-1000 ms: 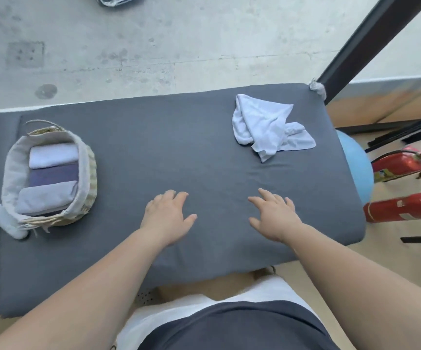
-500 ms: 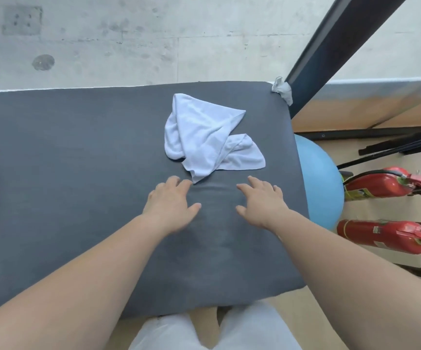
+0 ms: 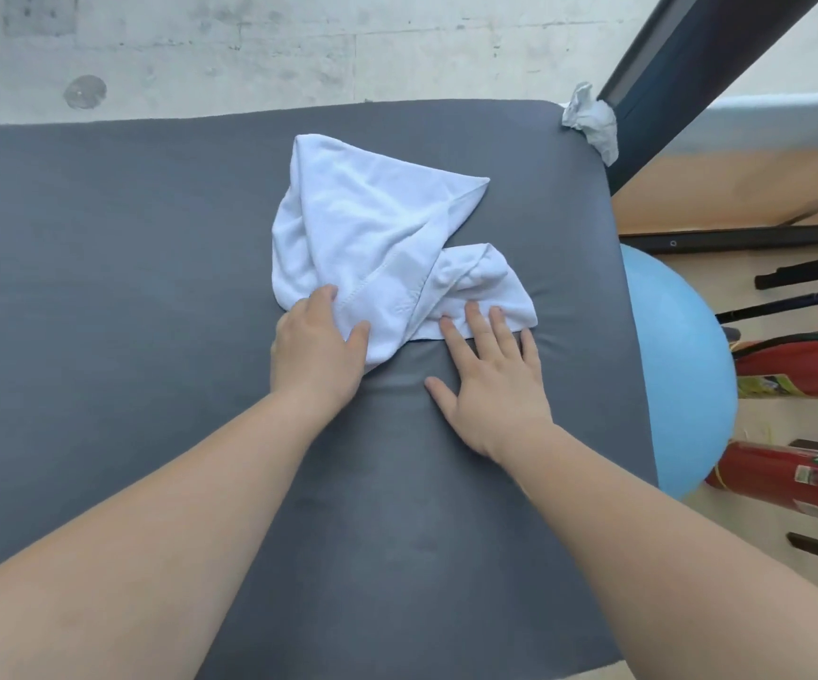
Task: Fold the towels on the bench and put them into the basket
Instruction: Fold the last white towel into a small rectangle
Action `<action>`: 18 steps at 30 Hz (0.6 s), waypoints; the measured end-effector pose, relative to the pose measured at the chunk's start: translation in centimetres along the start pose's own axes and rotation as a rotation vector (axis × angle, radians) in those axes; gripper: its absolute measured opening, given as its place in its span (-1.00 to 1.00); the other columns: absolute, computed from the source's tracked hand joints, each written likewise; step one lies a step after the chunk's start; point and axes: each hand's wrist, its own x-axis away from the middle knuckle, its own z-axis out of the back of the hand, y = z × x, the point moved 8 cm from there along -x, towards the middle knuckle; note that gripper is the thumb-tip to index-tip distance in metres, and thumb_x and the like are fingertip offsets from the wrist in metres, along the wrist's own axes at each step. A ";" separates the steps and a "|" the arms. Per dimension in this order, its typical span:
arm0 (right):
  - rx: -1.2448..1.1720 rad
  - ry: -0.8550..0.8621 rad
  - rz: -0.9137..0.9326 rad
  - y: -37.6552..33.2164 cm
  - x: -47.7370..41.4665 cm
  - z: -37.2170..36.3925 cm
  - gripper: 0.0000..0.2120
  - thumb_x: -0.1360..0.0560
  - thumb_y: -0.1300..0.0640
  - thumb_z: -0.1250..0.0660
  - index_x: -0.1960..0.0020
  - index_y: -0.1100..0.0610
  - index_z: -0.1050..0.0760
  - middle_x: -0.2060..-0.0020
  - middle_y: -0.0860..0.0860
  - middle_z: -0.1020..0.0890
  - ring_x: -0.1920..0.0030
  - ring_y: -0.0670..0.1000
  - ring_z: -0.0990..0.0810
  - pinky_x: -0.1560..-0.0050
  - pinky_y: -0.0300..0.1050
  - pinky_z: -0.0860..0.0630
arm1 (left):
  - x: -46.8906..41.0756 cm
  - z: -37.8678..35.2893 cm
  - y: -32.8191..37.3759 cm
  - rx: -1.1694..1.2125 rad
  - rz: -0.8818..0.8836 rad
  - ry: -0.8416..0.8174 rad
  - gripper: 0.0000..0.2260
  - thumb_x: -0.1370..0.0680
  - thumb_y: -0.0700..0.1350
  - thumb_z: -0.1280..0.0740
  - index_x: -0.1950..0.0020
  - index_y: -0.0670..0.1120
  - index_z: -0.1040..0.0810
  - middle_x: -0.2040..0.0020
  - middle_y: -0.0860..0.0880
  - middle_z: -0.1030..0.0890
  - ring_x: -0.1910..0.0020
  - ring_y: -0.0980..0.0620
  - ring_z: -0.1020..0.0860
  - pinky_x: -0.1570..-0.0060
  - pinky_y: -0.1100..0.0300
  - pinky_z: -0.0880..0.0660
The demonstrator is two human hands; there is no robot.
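Note:
A crumpled white towel (image 3: 377,247) lies on the grey bench (image 3: 102,296), towards its far right end. My left hand (image 3: 316,350) rests on the towel's near left corner, with forefinger and thumb lying on top of the cloth. My right hand (image 3: 492,385) lies flat on the bench, and its straight fingertips press the towel's near right edge. The basket is out of view.
A crumpled white scrap (image 3: 590,117) sits at the bench's far right corner beside a dark slanted post (image 3: 691,66). Right of the bench are a blue ball (image 3: 676,365), two red fire extinguishers (image 3: 799,476) and black bars on the floor. Concrete floor lies beyond the bench.
The view has swung right, so the basket left the frame. Both hands moved forward from bare bench onto the towel's near edge.

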 end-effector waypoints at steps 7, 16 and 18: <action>0.023 0.085 0.002 0.2 -0.5 -0.9 -0.29 -0.60 -0.35 0.08 -0.65 -0.04 0.08 -0.64 0.00 0.08 -0.63 0.11 0.19 -0.58 0.23 0.21 | 0.5 1.1 0.5 0.247 -0.034 0.243 -0.87 -0.54 -0.08 -0.36 0.15 -0.09 -0.50 0.20 0.05 -0.57 0.12 -0.01 -0.52 0.11 0.10 -0.49; -0.049 0.254 -0.020 0.1 2.5 -0.1 -0.38 -0.59 -0.15 -0.22 -0.55 0.15 -0.30 -0.53 0.03 -0.33 -0.57 0.09 -0.20 -0.59 0.13 -0.03 | 7.7 -0.4 -6.6 0.344 -0.033 0.199 -0.85 -0.54 -0.14 -0.38 0.23 -0.04 -0.50 0.30 0.04 -0.55 0.25 0.01 -0.51 0.19 0.13 -0.46; -0.060 0.325 -0.008 0.0 4.5 -0.6 -0.46 -0.55 -0.06 -0.33 -0.45 0.18 -0.44 -0.41 0.05 -0.46 -0.49 0.12 -0.35 -0.54 0.15 -0.17 | 9.2 -0.7 -9.8 0.342 0.028 0.195 -0.84 -0.54 -0.15 -0.38 0.23 -0.04 -0.48 0.30 0.03 -0.55 0.25 0.00 -0.51 0.20 0.10 -0.46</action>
